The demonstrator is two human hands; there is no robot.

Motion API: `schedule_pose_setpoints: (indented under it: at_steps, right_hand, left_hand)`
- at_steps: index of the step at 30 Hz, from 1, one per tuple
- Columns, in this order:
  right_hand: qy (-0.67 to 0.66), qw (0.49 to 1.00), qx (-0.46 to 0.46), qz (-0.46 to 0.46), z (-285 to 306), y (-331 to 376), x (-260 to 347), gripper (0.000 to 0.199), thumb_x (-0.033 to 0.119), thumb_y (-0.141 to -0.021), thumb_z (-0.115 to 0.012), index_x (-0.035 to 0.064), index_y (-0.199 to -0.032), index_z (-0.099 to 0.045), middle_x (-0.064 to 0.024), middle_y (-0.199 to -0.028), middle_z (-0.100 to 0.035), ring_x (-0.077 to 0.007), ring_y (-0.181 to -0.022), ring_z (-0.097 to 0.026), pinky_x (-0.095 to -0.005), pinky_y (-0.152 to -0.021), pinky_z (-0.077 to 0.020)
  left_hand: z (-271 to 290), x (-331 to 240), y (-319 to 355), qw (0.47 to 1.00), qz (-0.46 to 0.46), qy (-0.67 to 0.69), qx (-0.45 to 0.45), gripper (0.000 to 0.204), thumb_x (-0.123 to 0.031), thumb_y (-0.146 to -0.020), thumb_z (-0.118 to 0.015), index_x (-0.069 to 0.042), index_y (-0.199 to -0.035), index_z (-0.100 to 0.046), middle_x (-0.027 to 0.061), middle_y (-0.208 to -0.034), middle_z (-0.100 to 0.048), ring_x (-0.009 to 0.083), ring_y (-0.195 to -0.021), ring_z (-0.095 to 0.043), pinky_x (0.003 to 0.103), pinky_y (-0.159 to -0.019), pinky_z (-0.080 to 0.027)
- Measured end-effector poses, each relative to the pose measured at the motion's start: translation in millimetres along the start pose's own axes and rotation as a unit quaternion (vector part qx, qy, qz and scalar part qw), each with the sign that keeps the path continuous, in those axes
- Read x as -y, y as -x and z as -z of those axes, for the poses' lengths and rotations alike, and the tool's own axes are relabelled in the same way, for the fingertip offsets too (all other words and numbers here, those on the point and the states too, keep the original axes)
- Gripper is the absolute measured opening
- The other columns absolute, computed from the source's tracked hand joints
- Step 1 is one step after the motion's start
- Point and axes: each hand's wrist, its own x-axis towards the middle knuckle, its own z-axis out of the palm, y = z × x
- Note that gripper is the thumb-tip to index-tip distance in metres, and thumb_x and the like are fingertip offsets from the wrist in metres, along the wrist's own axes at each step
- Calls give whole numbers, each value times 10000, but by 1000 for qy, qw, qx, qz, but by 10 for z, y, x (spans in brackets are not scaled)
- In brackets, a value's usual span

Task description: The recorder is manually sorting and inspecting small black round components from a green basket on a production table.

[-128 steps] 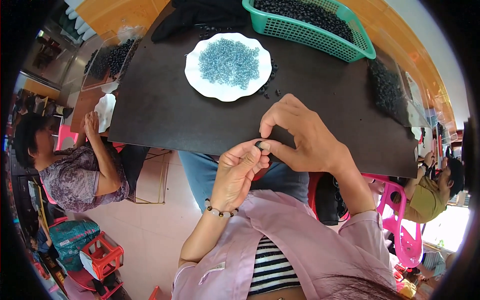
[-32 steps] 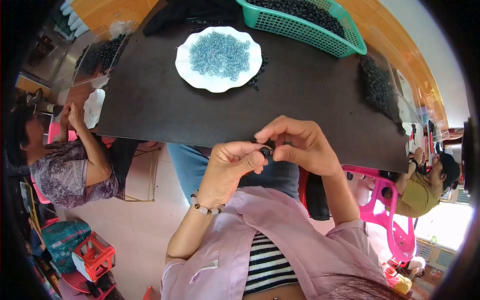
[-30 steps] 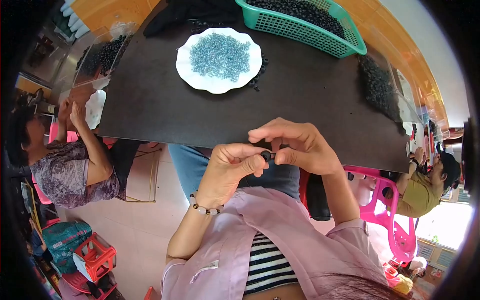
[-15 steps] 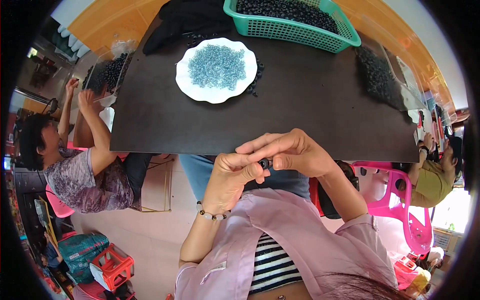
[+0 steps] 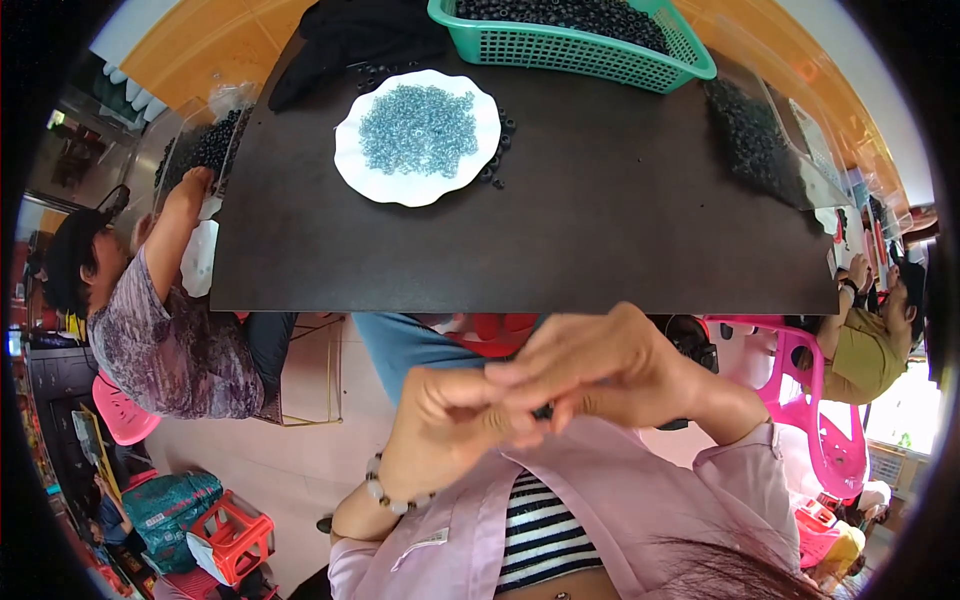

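My left hand [image 5: 450, 420] and my right hand [image 5: 632, 368] meet in front of my chest, below the table's near edge, both a little blurred. Between their fingertips sits a small black ring-shaped piece [image 5: 543, 411], mostly covered by fingers and pinched from both sides. On the table, a white scalloped plate [image 5: 352, 172] carries a heap of small clear bluish pieces [image 5: 418, 130]. Several loose black ring-shaped pieces [image 5: 500, 150] lie along its right side.
A green basket [image 5: 560, 58] full of black pieces stands at the table's far side. A clear bin [image 5: 765, 150] of black pieces is at right, black cloth [image 5: 350, 45] at far left. A co-worker [image 5: 165, 340] sits left, another [image 5: 870, 350] right; a pink chair [image 5: 835, 450] is nearby.
Both hands have drawn lower, toward my chest, still holding the black piece. The left co-worker's arm has reached to the box of black pieces. The view has shifted slightly.
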Motion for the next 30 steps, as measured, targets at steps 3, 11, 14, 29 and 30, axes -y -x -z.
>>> schedule_pose_setpoints:
  at_steps: [3,11,14,29,30]
  right_hand:
    - [-4,999,-17,46,-164,159,113,483,-143,-721,-641,61,-1157,-680,-91,-1100,-690,-239,-952,-630,-333,-878,-504]
    - [-41,995,-84,21,-47,223,-335,416,-198,-756,-552,17,-1083,-695,-110,-994,-704,-151,-844,-658,-274,-781,-524]
    - [-90,990,-87,-58,146,192,-300,296,-116,-848,-562,-14,-1100,-679,-143,-1117,-669,-154,-942,-643,-268,-805,-525]
    - [509,652,-540,-152,3795,1556,749,371,144,-853,-605,22,-1202,-636,-12,-958,-661,-92,-759,-582,-244,-677,-489]
    - [507,660,-534,-148,3899,1564,670,371,144,-853,-605,22,-1202,-636,-12,-958,-661,-92,-759,-582,-244,-677,-489]
  left_hand:
    - [-119,-52,210,998,-22,-50,30,124,5,-847,-685,67,-954,-693,128,-857,-705,159,-757,-685,257,-687,-567]
    - [-273,376,-74,994,-54,-29,-93,84,-39,-859,-685,43,-843,-689,96,-746,-686,149,-682,-659,258,-631,-539]
    - [-225,543,-313,992,-57,8,-113,121,-96,-878,-680,20,-843,-678,83,-727,-674,134,-644,-644,259,-598,-527]
    - [63,651,-930,970,-26,231,-68,343,-120,-963,-549,32,-1270,-530,53,-1049,-639,104,-902,-630,272,-837,-544]
    - [88,648,-926,969,-31,231,-78,343,-120,-963,-549,32,-1270,-530,53,-1049,-639,104,-902,-630,272,-837,-544]
